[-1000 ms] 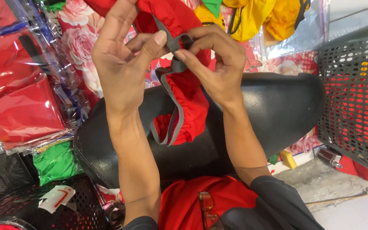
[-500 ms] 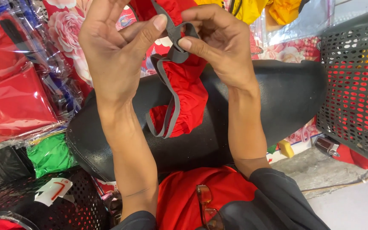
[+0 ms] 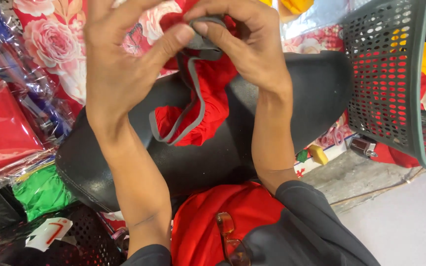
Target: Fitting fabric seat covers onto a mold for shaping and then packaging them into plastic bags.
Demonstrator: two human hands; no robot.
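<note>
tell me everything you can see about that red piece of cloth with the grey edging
The red cloth looks like thin, soft fabric edged with a narrow grey band. It hangs crumpled over a black padded seat. Its top is pinched between the left hand and the right hand, and the lower grey edge curls loose.

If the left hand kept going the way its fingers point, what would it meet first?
Probably the rose-print fabric: the left hand points up toward it, beyond the red cloth it pinches. Depth is unclear.

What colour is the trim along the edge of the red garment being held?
Grey trim, on the red garment; the head view shows it.
</note>
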